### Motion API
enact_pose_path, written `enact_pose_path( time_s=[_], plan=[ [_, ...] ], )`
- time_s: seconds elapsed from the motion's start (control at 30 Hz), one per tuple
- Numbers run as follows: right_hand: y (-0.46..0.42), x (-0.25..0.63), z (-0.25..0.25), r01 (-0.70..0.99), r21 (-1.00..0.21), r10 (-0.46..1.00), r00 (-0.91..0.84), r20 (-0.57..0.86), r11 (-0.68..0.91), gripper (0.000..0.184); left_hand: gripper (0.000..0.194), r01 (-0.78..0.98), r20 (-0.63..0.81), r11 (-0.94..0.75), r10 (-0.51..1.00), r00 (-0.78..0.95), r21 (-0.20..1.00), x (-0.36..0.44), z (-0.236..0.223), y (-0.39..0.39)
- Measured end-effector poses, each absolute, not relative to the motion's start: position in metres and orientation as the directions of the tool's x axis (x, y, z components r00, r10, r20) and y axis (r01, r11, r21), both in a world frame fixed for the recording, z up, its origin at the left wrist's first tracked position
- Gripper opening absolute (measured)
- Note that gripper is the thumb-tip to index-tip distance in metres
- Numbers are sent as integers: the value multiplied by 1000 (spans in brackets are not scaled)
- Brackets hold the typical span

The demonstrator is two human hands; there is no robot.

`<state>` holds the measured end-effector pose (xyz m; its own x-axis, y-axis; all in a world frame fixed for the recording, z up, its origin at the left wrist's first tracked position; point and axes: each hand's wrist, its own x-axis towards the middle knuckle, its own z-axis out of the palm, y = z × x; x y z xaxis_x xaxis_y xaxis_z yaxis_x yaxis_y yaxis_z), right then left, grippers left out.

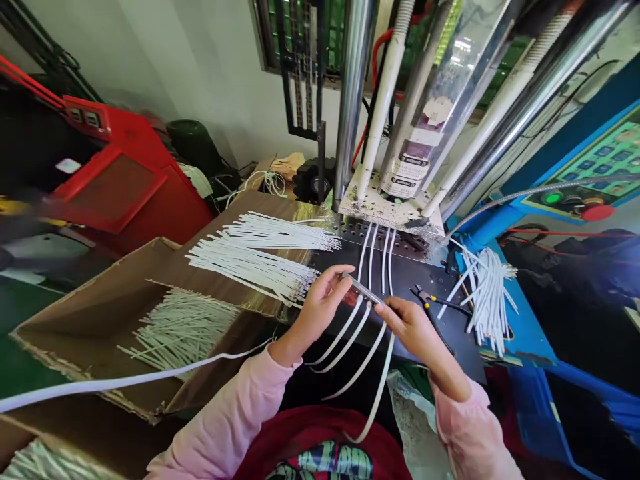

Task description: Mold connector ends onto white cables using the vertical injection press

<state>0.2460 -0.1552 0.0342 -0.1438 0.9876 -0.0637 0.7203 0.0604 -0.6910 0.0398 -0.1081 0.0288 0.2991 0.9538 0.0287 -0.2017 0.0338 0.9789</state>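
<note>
The machine stood over the counter's far edge. White cords covered its left side; a bundle lay by the right edge, pliers just left of it. Toward the near edge, the left hand and right hand pinched opposite ends of a cord-trailing bar, fingers closed.

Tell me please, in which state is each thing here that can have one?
Left hand: closed on metal bar.
Right hand: closed on metal bar.
Metal bar: held tilted between both hands.
Pliers: lying down, handles spread.
Cardboard box: open, white strips inside.
Green button: lit.
</note>
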Motion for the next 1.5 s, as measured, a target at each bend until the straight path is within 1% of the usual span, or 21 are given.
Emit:
enact_pose_path(
  time_s=[0.07, 0.17, 0.27, 0.37, 0.43, 0.5, 0.57, 0.63, 0.73, 0.83, 0.93, 0.97, 1.03, 1.1, 1.13, 1.2, 1.27, 1.33, 1.4, 1.43, 1.5],
  plan=[
    [-154, 239, 25, 801, -598, 999, -48, -9, 34, 56, 40, -199, -74, 155, 929, 363, 968, 42, 21, -117],
    [-158, 238, 15, 888, -458, 997, 50, 53, -21, 59, 49, -42, -215, 289, 795, 567, 956, 47, 9, -134],
    [-159, 246, 9, 941, -332, 995, 85, 61, -60, 59, 51, 13, -286, 344, 759, 586, 939, 48, 7, -154],
    [-158, 260, 7, 960, -219, 977, 195, 85, -172, 59, 50, 21, -312, 392, 700, 642, 920, 44, 18, -170],
    [-158, 268, 6, 950, -187, 954, 275, 116, -251, 60, 51, -22, -221, 310, 725, 653, 951, 41, 26, -173],
    [-160, 269, 7, 949, -203, 955, 269, 128, -240, 60, 51, -76, -53, 126, 786, 615, 989, 43, 29, -167],
    [-163, 262, 9, 951, -261, 972, 201, 120, -164, 58, 48, -101, 41, 31, 764, 644, 994, 52, 26, -158],
    [-164, 254, 11, 932, -346, 983, 152, 101, -109, 56, 49, -93, -34, 137, 713, 700, 986, 65, 20, -153],
    [-156, 252, 11, 871, -469, 977, 201, 75, -143, 58, 52, -71, -195, 332, 699, 688, 940, 80, 17, -156],
    [-142, 265, 6, 809, -550, 950, 301, 83, -209, 67, 53, -172, -154, 386, 681, 716, 906, 73, 37, -160],
    [-134, 277, -4, 797, -587, 947, 282, 152, -143, 71, 54, -348, -46, 406, 704, 709, 845, 45, 78, -146],
    [-134, 277, -8, 799, -594, 950, 252, 183, -98, 70, 52, -397, 0, 337, 763, 647, 854, 32, 94, -137],
    [-137, 270, -15, 797, -603, 957, 173, 232, 3, 61, 44, -426, 137, 62, 897, 421, 903, 7, 126, -117],
    [-142, 258, -20, 797, -596, 967, 65, 245, 97, 49, 41, -325, 294, -210, 927, 235, 922, -14, 153, -99],
    [-145, 251, -22, 804, -579, 970, 13, 242, 134, 44, 41, -244, 367, -320, 913, 180, 916, -23, 162, -91],
    [-148, 239, -25, 836, -519, 970, -62, 236, 180, 36, 41, -51, 477, -476, 863, 168, 878, -34, 168, -75],
    [-149, 232, -25, 861, -464, 965, -102, 243, 208, 32, 39, 184, 525, -572, 813, 250, 799, -42, 156, -59],
    [-144, 230, -21, 851, -463, 958, -148, 244, 249, 29, 35, 423, 494, -616, 787, 369, 665, -50, 126, -43],
    [-134, 231, -13, 812, -510, 956, -199, 216, 284, 26, 35, 586, 394, -617, 787, 476, 525, -59, 85, -30],
    [-126, 232, -9, 791, -535, 955, -224, 196, 296, 25, 38, 633, 342, -600, 800, 493, 489, -64, 64, -26],
    [-105, 230, -1, 760, -566, 947, -267, 179, 321, 22, 45, 686, 256, -548, 835, 488, 479, -74, 27, -24]
  ],
)
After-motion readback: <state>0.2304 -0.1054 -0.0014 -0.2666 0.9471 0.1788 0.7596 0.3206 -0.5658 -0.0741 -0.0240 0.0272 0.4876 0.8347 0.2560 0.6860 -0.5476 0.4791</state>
